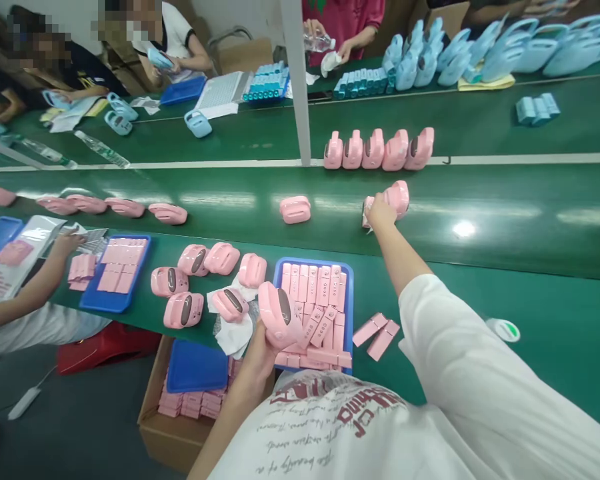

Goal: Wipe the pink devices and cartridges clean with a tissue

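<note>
at the near side of the green surface (570, 333), just in front of the person's white shirt (340, 427), the left grip (263, 347) is wrapped round a pink device (274, 308), held tilted with its dark oval panel in view! it's up over the left side of a blue tray (349, 300) packed with pink bars (310, 283), some lined up at the back, others askew in front.

and away goes the right arm, stretched out to the glossy green strip (485, 243), where the right grip (382, 212) is at a second pink device (399, 196); the back of the hand hides the fingers, so whether they clasp it or merely touch it, nobody can tell from here. something pale pink shows at the other side of that hand, too covered to make out.

left of it on the strip, well apart, sits a lone pink device (295, 210). beyond, five pink devices (379, 150) stand in a tidy row by the white rail (525, 159)!

back on the near side, six more pink devices (183, 311) cluster left of the tray, one of them on white wrapping (235, 335), while two loose pink bars (377, 335) lie to the tray's right. over at far left, a co-worker's hand (66, 245) is near another blue tray (125, 300) of pink pieces.
</note>
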`<state>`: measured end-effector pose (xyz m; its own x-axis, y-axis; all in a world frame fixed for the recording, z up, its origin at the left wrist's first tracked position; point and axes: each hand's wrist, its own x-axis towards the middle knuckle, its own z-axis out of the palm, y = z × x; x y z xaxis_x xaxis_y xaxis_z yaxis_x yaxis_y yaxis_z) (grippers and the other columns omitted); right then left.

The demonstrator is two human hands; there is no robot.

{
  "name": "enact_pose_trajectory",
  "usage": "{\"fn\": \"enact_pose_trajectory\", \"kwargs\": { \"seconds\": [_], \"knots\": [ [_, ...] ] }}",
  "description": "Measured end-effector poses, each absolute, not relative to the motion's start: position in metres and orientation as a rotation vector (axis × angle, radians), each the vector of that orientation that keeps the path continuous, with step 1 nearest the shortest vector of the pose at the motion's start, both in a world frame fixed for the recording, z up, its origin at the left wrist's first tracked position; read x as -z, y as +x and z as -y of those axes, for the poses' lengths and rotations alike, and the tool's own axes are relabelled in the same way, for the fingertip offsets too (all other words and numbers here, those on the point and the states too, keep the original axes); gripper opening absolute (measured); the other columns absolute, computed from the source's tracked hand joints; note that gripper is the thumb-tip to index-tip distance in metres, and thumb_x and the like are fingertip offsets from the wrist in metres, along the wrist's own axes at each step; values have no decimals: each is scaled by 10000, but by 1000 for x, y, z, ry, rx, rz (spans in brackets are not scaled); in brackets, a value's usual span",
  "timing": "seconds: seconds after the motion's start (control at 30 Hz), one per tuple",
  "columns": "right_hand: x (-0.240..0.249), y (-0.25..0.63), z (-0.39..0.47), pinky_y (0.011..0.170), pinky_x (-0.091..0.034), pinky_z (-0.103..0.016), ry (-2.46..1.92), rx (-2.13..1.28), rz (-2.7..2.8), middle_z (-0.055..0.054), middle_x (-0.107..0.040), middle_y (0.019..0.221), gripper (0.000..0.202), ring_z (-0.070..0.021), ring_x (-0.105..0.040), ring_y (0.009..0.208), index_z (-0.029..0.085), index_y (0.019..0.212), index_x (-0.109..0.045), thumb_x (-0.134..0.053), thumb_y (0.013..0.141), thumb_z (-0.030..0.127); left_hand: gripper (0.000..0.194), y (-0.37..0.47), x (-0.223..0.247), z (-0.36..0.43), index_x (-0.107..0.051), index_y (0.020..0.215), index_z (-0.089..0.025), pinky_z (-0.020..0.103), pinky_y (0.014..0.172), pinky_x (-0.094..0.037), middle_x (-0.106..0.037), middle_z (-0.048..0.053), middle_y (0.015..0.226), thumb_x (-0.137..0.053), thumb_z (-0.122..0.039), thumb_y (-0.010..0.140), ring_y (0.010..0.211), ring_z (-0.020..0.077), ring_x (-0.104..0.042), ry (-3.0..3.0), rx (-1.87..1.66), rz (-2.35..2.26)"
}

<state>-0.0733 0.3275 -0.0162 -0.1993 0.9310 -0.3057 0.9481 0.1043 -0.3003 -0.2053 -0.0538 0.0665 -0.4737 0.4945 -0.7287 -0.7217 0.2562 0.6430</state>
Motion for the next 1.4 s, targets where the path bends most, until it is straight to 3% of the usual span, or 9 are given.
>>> {"fn": "enact_pose_trajectory", "kwargs": {
  "seconds": [0.1,0.3,0.5,0.63,0.83,1.0,1.2,1.3,1.4],
  "knots": [
    [14,-106,-324,887,-432,-424,1873,677,-2389,-253,-577,1200,540,-330,-563,1114,65,1392,-316,-391,920,314,355,-209,-66,56,-614,1134,-206,307,826,-538,-662,65,1117,-582,-360,817,1211,257,-519,-270,-1485,-1474],
    [15,-201,-299,818,-464,-328,1485,767,-2571,-120,-626,1183,653,-255,-610,1024,241,1474,-229,-478,882,359,359,-211,-63,68,-651,1075,-218,360,928,-496,-678,73,1102,-659,-373,752,1267,294,-476,-310,-1515,-1463],
    [10,-237,-291,821,-464,-352,1452,610,-2541,-185,-634,1116,397,-273,-610,1020,148,1255,-520,-438,868,184,344,-215,-58,87,-673,1025,-240,378,989,-464,-667,68,1180,-715,-348,701,1294,303,-462,-401,-1598,-1419],
    [-4,-214,-287,830,-460,-346,1434,497,-2527,-204,-642,1061,260,-286,-609,1013,111,1026,-646,-534,810,203,389,-220,-58,91,-646,1103,-236,358,1001,-462,-655,55,1211,-693,-320,726,1295,262,-471,-410,-1619,-1408],
    [-14,-117,-254,693,-453,-292,1658,545,-2346,-119,-673,903,247,-251,-627,875,164,890,-671,-508,777,311,484,-233,-66,75,-577,1237,-272,371,999,-474,-643,42,1230,-655,-319,762,1283,253,-486,-366,-1604,-1398],
    [-11,-34,-208,634,-413,-287,1899,522,-2144,-125,-677,920,282,-259,-629,842,180,920,-657,-519,751,358,377,-246,-62,48,-645,1109,-240,363,935,-504,-678,47,1130,-667,-369,756,1231,275,-524,-338,-1534,-1403],
    [-9,6,-170,583,-373,-284,2027,671,-1916,-102,-673,798,208,-243,-618,767,177,778,-646,-505,768,331,355,-257,-53,13,-657,963,-181,291,859,-517,-709,31,881,-735,-359,667,1087,235,-601,-275,-1367,-1418],
    [-6,8,-155,669,-424,-300,2141,830,-1885,-112,-684,853,275,-250,-626,825,150,869,-662,-511,789,366,394,-258,-52,3,-661,990,-187,285,884,-509,-717,33,918,-763,-338,640,1093,241,-602,-149,-1303,-1356],
    [-12,19,-143,817,-463,-338,2327,1093,-1922,-138,-668,1087,487,-277,-612,992,125,1110,-630,-613,721,416,418,-252,-55,0,-656,1047,-199,312,913,-503,-721,40,978,-747,-354,669,1110,257,-602,-78,-1274,-1328]
  ]
}}
